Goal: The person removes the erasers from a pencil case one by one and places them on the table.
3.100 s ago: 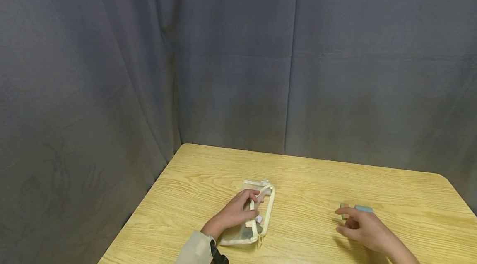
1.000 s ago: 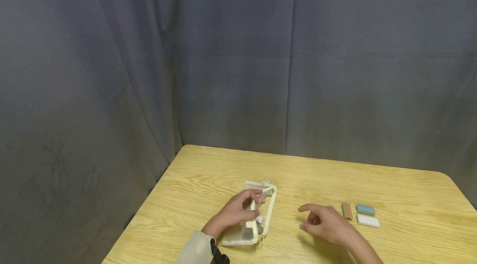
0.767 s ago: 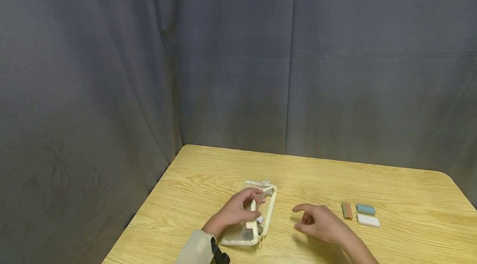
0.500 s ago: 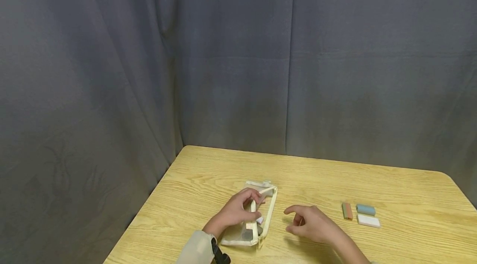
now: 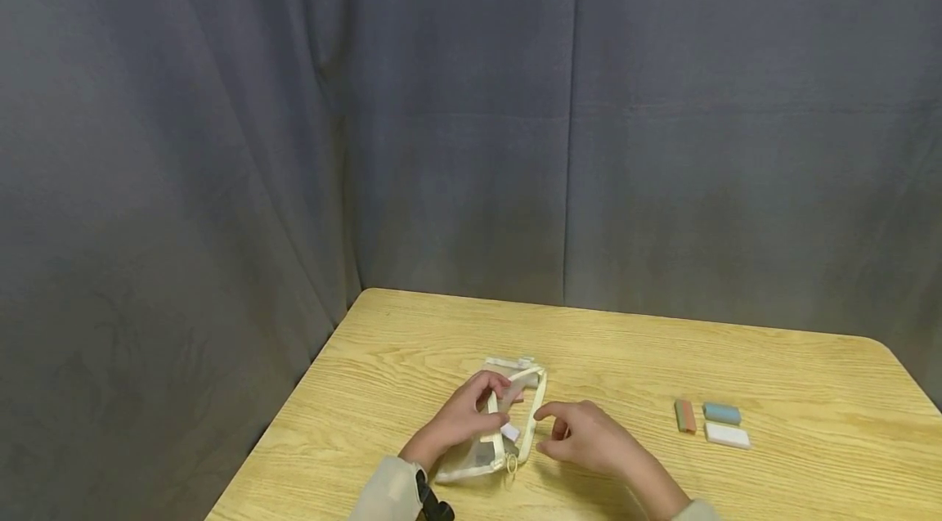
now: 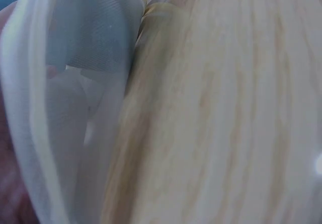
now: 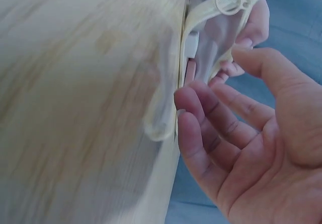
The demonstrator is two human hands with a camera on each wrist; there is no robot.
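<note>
- The pouch (image 5: 468, 472) lies on the table (image 5: 412, 341); its mouth gapes, probably because the left hand (image 5: 459, 416) clamps its left rim between thumb and fingers.
- The right hand (image 5: 589, 437) is at the pouch's right rim, thumb and fingers apart; whether it touches, I cannot tell.
- The green-and-orange block (image 5: 685, 416), blue block (image 5: 721, 413) and white block (image 5: 727, 435) rest well right of the pouch, perhaps for leaving its mouth accessible.

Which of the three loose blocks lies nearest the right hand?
The green and orange block, the only two-coloured one; the blue block and white block lie farther right.
</note>
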